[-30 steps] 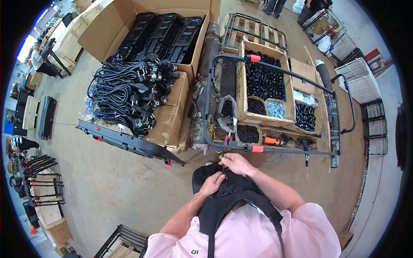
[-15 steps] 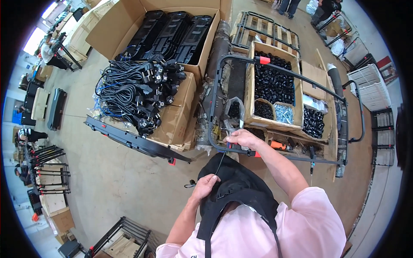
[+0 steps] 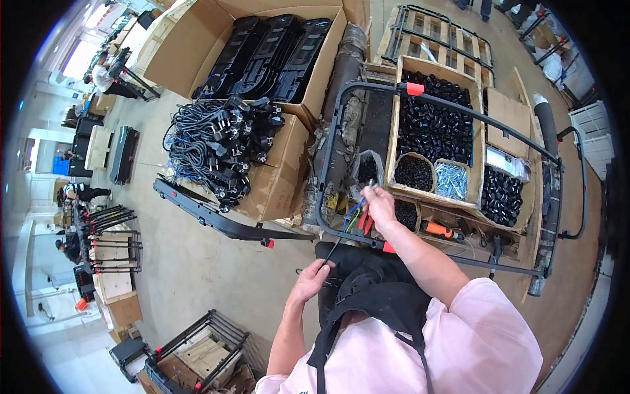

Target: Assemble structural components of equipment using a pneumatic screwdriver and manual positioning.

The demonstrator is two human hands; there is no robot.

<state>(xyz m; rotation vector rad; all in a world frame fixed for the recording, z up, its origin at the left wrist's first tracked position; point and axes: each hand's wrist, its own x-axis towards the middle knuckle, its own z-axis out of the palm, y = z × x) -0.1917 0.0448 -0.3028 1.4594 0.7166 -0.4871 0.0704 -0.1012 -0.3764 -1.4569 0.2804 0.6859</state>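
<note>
Right hand has reached farther out over the frame since the earlier frames; left hand has stayed at the apron.

The right hand is stretched forward over the black tube frame, fingers pinched together on something small and pale beside the clear bag; what it pinches is too small to tell. Just under it lie pliers with coloured handles. The left hand sits low, fingers closed on a thin black rod at the edge of the dark apron. Beyond the frame stands a wooden crate of black parts, with a bowl of screws. To the left, a box carries coiled cables.
</note>
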